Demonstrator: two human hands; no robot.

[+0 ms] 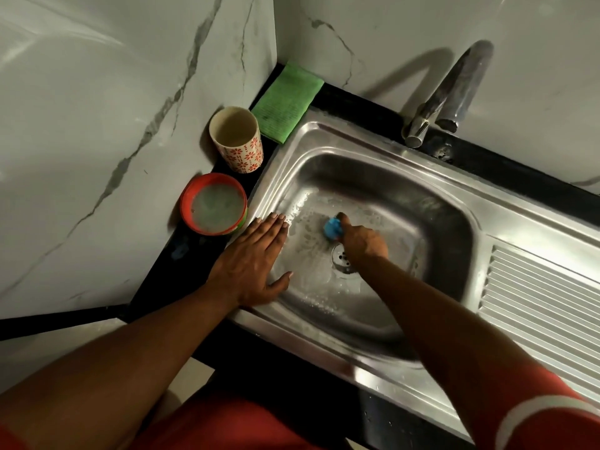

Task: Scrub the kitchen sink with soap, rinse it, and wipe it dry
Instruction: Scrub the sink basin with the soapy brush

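Since we only have the head view, everything below comes from it. We see the sink (pixel 373 177), a stainless basin set in a black counter (pixel 181 254) at a corner of marble-look wall (pixel 97 125). Basin floor is wet, with suds and droplets, mostly on the left half.

Right hand (pixel 365 241): fingers curled round a blue scrubber (pixel 332 227), pressing it on the basin floor just beyond the drain (pixel 342 259). The hand and wrist partly cover the drain. We can't tell what the scrubber is made of.

Left hand (pixel 256 254): flat, palm down, fingers straight and together, thumb spread out to the side. It rests on the sink's left rim, with the fingertips and thumb reaching over the inner slope. It holds nothing.

On the counter left of the sink:
- red tub (pixel 214 204), lid off, pale cloudy contents, just beside the left hand's fingertips
- patterned cup (pixel 237 138), upright, behind the tub
- green cloth (pixel 287 103), folded flat in the corner, one edge lying over the sink rim

Tap (pixel 451 95) stands behind the basin, no water visible from the spout. Ribbed drainboard (pixel 545 293) is right of the basin. Red sleeve (pixel 552 410) shows on the right arm.
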